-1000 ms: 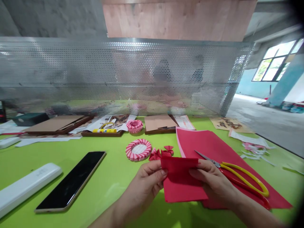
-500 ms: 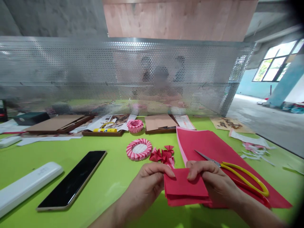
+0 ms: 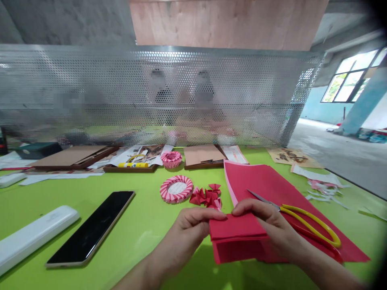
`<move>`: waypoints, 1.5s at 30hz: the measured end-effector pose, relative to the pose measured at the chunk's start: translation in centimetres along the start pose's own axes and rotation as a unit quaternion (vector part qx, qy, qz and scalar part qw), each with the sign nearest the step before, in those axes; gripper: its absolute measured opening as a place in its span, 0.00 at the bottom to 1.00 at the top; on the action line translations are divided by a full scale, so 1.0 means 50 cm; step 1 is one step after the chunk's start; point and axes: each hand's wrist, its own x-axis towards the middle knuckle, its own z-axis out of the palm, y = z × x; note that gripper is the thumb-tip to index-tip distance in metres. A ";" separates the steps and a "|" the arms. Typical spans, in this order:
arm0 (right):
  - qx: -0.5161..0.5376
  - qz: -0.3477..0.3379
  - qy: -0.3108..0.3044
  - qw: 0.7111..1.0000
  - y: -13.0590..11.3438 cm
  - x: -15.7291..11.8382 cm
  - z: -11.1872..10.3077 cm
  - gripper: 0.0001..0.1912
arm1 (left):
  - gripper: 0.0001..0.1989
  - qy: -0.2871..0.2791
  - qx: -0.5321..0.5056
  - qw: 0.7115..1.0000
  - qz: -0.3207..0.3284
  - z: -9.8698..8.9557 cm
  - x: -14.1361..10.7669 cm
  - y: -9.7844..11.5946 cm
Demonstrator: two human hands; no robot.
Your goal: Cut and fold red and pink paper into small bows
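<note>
Folded red paper [image 3: 237,231] is held between both hands just above the table, its fold at the top and its layers gaping along the lower edge. My left hand [image 3: 189,233] pinches its upper left corner, thumb on top. On the other side my right hand [image 3: 269,225] grips the right edge, with fingers along the top fold. Just beyond the hands are several small folded red and pink paper pieces [image 3: 207,196] and a flat pink-and-red striped paper ring [image 3: 165,193]. Scissors [image 3: 308,225] with yellow and red handles lie right of my right hand, on red paper sheets [image 3: 266,181].
A phone [image 3: 93,229] and a long white case [image 3: 39,237] lie at left. Behind stand a small woven paper basket [image 3: 171,160], a yellow glue stick [image 3: 133,165] and brown boards [image 3: 204,156], before a perforated metal screen [image 3: 121,92]. Paper scraps [image 3: 325,191] lie far right.
The folded paper has tilted so its lower layers spread open more. My right thumb has moved off the front face, and the right fingers have shifted up onto the top fold.
</note>
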 end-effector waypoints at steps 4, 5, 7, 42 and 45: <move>-0.019 -0.021 0.011 1.000 0.001 -0.002 -0.001 0.09 | 0.08 0.009 0.022 1.000 -0.003 0.000 0.002 0.002; -0.013 -0.018 0.012 1.000 0.000 -0.002 -0.001 0.08 | 0.08 0.008 0.026 1.000 -0.002 0.001 0.001 0.003; 0.010 -0.004 0.016 1.000 -0.001 -0.003 0.000 0.07 | 0.06 0.008 0.034 0.999 0.003 0.003 0.000 0.005; -0.182 -0.137 -0.051 0.972 -0.021 -0.008 -0.011 0.15 | 0.10 -0.026 -0.055 0.998 -0.022 0.005 -0.002 0.020; -0.210 -0.155 -0.051 0.964 -0.022 -0.006 -0.012 0.15 | 0.11 -0.002 -0.046 0.999 -0.008 0.006 -0.002 0.021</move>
